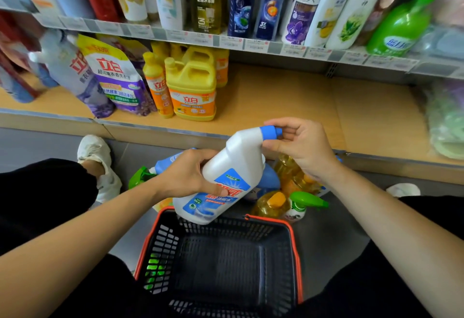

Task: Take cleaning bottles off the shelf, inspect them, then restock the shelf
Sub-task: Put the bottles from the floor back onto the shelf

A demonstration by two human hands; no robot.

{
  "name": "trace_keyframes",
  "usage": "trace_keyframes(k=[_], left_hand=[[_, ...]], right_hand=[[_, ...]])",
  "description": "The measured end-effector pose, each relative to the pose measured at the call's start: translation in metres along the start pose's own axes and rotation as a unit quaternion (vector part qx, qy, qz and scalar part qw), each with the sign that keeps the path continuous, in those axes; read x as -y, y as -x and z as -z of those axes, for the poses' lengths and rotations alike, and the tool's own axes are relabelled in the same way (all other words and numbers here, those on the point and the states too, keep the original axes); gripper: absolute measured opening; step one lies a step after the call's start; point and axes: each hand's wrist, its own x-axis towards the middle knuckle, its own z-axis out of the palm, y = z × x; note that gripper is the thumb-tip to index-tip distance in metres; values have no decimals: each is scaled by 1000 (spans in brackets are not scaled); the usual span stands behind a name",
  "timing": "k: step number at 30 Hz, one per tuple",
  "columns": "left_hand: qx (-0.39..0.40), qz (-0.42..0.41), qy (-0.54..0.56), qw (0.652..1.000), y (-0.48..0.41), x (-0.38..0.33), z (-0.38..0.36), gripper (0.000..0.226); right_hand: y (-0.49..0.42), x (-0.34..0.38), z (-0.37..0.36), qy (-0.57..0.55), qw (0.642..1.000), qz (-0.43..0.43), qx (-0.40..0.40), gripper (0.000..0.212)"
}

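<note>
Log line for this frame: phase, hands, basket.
phase=inspect | left hand grips white bottle body | right hand pinches blue cap | basket below bottle

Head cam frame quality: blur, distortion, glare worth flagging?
Head view: centre sharp, white bottle crisp; left-edge pouch and right-edge green packs smeared; fisheye bows the shelf rail and fans the shampoo bottles outward; light even, no hard glare.

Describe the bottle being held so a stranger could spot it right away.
Find the black, orange-rimmed basket on the floor. Above its far edge, the left hand grips a white bottle while the right hand pinches its cap. Unlike the bottles behind, its neck is bent and blue-capped.
</note>
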Motion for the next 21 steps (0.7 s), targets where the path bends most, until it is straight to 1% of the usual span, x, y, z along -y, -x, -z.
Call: trace_keyframes(k=[3,9,11,12,14,16,19,21], left_hand=[[-21,-7,-17,1000,-3,-5,-3,47],[-20,12,10,1000,-9,-10,-6,51],[-14,16,25,999,-12,-12,-9,50],[-13,18,34,999,-14,-13,-10,49],[-17,26,63,998,-16,-15,-12,46],[-23,31,103,994,-17,-17,-14,43],[-66,43,173,982,-20,-23,-15,46],[-98,55,226,968,-23,-28,-16,52]], right_hand=[[1,-6,-1,-65,996,-46,-37,33],[0,-6,-2,-148,985,-65,-64,24],[0,-3,1,-154,983,-65,-73,17],[0,-2,3,-150,984,-62,-76,17],[2,0,7,-130,988,-55,-67,24],[5,-1,9,-78,994,-57,-41,32],[10,-8,7,1,996,-94,-4,34],[15,-12,5,13,990,-133,34,37]])
